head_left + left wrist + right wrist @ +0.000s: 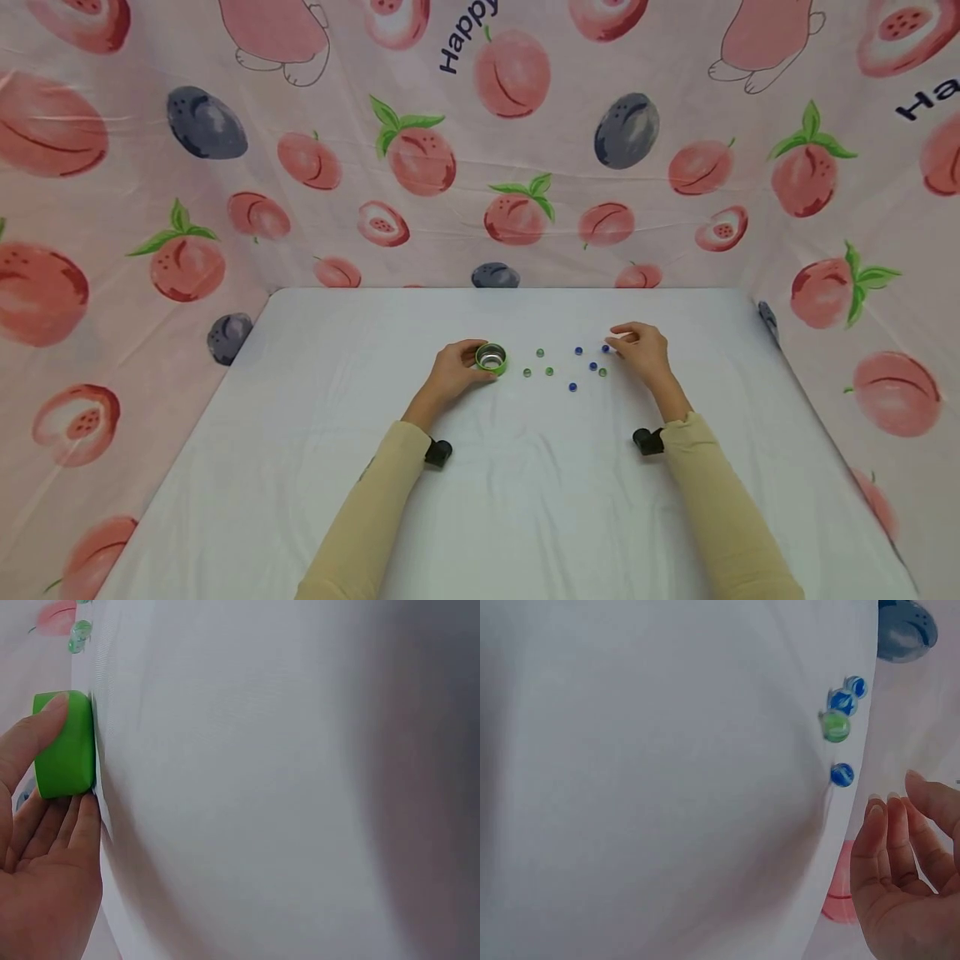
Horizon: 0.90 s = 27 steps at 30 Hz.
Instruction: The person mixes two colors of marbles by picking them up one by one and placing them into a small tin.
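Note:
My left hand (455, 369) holds a small round bowl (491, 358), green outside and shiny metal inside, between thumb and fingers. The left wrist view shows the thumb on one side of the green wall (66, 754) and the fingers on the other. My right hand (643, 348) hovers at the right of the scattered marbles, thumb and fingers apart with nothing gripped. Just by its fingertips lies a blue marble (606, 349). In the right wrist view that hand (911, 881) is apart from the nearest blue marble (842, 775).
Between the hands lie several glass marbles: green ones such as this green marble (540, 352), and blue ones such as this blue marble (573, 387). They rest on a white-covered table (517, 500). A fruit-print cloth (450, 225) hangs behind and at both sides.

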Available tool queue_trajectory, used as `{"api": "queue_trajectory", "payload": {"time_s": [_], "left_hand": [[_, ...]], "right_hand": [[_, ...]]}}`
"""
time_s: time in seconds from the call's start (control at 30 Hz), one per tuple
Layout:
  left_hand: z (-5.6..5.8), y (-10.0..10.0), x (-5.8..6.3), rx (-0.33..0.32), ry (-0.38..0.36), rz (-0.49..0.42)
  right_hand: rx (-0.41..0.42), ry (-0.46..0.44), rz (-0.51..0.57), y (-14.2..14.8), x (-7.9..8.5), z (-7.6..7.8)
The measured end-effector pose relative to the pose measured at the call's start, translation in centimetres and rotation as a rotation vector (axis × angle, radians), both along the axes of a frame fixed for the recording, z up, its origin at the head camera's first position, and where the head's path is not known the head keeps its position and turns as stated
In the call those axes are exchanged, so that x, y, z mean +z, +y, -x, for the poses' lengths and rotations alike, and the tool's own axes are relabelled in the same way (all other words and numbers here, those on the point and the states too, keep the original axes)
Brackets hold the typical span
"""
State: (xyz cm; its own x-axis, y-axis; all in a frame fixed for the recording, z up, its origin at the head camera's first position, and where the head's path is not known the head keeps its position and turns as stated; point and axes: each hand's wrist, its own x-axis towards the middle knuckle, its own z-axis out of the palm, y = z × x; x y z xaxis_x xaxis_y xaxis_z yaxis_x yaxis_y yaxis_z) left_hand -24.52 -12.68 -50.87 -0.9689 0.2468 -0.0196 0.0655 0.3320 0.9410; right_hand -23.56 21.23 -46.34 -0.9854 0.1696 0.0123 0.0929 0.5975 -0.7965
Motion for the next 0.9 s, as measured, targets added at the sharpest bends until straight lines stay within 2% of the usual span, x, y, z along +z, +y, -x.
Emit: {"api": "queue_trajectory", "payload": {"time_s": [0.23,0.57,0.9], "left_hand": [[-0.2,0.0,0.0,0.001,-0.002,0.004],[-0.2,-0.1,-0.2,-0.007,-0.003,-0.009],[-0.2,-0.3,-0.2,-0.009,0.000,0.014]], "right_hand": [[-0.004,-0.039,-0.013,0.3,-0.6,0.0],[0.051,-0.095,-0.038,0.3,-1.5,0.3],[0.067,-0.083,-0.108,-0.5,-1.6,0.3]]}}
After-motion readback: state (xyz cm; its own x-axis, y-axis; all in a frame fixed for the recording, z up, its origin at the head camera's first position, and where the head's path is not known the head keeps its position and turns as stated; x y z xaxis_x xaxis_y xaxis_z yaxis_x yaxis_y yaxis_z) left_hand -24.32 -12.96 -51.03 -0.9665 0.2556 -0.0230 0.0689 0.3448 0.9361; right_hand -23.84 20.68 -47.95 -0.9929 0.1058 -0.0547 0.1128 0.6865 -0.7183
